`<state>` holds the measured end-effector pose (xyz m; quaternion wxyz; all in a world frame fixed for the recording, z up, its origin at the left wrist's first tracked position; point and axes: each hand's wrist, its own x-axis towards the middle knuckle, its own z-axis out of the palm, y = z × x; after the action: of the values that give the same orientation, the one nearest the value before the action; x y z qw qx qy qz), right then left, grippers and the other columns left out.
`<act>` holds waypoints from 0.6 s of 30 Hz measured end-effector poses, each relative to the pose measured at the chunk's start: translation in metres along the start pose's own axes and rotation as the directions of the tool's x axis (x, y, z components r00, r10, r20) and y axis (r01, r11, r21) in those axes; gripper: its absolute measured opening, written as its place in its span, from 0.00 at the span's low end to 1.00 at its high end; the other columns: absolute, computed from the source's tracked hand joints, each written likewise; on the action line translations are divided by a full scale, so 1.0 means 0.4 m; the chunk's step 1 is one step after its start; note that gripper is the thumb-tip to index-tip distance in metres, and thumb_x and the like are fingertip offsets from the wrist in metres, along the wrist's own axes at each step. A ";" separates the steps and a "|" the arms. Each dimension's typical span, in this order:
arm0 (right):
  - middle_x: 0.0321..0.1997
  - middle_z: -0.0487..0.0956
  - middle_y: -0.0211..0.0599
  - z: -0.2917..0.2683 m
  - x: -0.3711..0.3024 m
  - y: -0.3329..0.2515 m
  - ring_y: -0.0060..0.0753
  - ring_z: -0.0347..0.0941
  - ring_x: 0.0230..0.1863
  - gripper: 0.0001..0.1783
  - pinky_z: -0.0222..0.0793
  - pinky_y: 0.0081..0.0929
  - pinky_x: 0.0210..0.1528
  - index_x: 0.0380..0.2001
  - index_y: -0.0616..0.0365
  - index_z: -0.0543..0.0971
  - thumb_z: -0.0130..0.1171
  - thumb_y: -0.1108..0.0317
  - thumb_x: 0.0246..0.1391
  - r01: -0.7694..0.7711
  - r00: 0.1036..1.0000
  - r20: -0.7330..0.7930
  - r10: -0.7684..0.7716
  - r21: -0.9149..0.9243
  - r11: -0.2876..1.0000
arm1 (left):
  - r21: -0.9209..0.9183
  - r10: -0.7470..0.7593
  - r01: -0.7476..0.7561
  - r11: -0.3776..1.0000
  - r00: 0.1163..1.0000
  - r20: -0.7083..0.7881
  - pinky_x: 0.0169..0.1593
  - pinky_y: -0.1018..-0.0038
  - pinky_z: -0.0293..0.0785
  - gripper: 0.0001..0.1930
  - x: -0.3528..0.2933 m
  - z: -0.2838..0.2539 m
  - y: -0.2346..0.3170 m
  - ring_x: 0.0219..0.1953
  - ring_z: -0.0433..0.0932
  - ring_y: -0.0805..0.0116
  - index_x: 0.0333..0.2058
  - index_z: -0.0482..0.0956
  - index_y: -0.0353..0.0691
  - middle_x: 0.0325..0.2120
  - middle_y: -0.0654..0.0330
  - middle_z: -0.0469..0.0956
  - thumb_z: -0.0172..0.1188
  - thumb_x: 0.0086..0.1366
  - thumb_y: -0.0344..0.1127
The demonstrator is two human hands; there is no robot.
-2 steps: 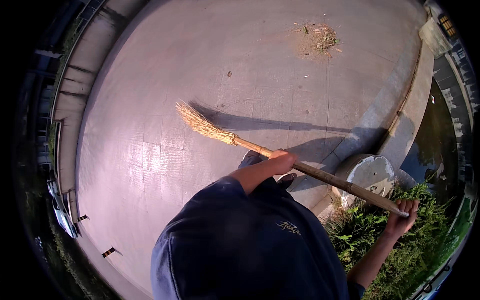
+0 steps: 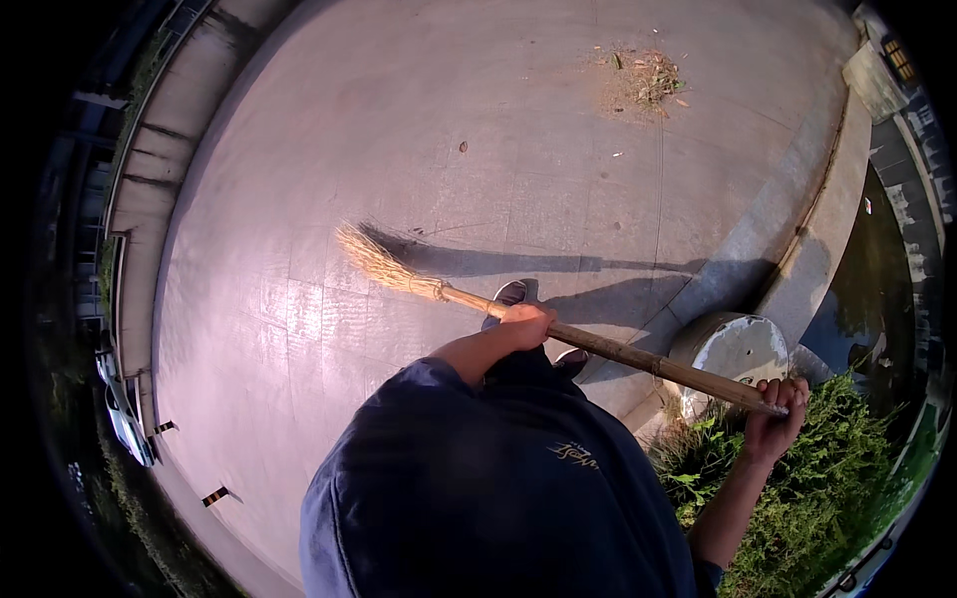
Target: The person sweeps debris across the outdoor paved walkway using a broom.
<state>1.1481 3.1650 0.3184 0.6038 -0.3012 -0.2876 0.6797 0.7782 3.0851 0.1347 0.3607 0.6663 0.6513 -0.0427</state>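
A straw broom [image 2: 618, 351] lies slantwise across the view in front of me, its bristles at the left and the end of its long wooden handle at the right. My left hand [image 2: 526, 325] is closed round the handle not far from the bound straw. Near the handle's far end, my right hand [image 2: 777, 415] grips it with curled fingers. The bristles are over the pavement [image 2: 329, 169], close to their own shadow; whether they touch the ground I cannot tell. Farther off lies a small heap of dry leaves and debris [image 2: 650, 82].
A round, worn concrete block [image 2: 733, 354] stands under the handle at the right, beside green bushes [image 2: 812, 468]. A stone kerb [image 2: 812, 254] curves along dark water [image 2: 862, 269]. On the left runs a low wall [image 2: 150, 179]. Short striped posts [image 2: 215, 496] stand at lower left.
The broom and both my hands have shifted left. The bristles are slightly lower in the view. Both hands keep their hold.
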 end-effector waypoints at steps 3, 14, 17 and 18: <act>0.18 0.61 0.28 0.137 0.038 0.124 0.26 0.60 0.23 0.08 0.62 0.34 0.40 0.35 0.58 0.69 0.49 0.70 0.50 -0.066 0.997 0.042 0.067 -0.023 0.998 | -0.028 -0.067 0.066 0.997 0.998 -0.016 0.38 0.63 0.70 0.12 -0.062 -0.012 -0.145 0.37 0.73 0.57 0.32 0.72 0.47 0.31 0.55 0.74 0.57 0.47 0.40; 0.18 0.51 0.26 0.328 0.055 -0.269 0.22 0.49 0.23 0.08 0.56 0.29 0.41 0.23 0.56 0.59 0.41 0.73 0.56 0.394 0.917 0.171 -0.361 -0.236 0.889 | -0.033 0.503 -0.581 0.813 0.730 -0.462 0.38 0.65 0.69 0.07 0.412 -0.412 0.170 0.32 0.73 0.56 0.22 0.73 0.43 0.24 0.56 0.74 0.58 0.42 0.35; 0.18 0.51 0.26 0.382 0.024 -0.367 0.21 0.49 0.22 0.09 0.57 0.31 0.42 0.21 0.56 0.58 0.42 0.73 0.54 0.583 0.805 0.131 -0.579 -0.361 0.728 | 0.069 0.668 -0.725 0.685 0.586 -0.459 0.38 0.66 0.69 0.05 0.492 -0.553 0.286 0.31 0.73 0.57 0.21 0.73 0.43 0.23 0.57 0.75 0.57 0.42 0.34; 0.18 0.51 0.26 0.344 0.011 -0.443 0.22 0.49 0.22 0.09 0.57 0.32 0.42 0.21 0.57 0.59 0.42 0.74 0.54 0.613 0.729 -0.015 -0.684 -0.432 0.662 | 0.054 0.664 -0.736 0.675 0.574 -0.479 0.36 0.66 0.69 0.05 0.474 -0.593 0.332 0.29 0.74 0.58 0.21 0.74 0.43 0.21 0.58 0.75 0.56 0.43 0.35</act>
<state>1.1584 3.1844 0.5418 0.7549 -0.3531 -0.4535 0.3160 0.8279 3.3853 0.2658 0.2318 0.8298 0.4004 0.3121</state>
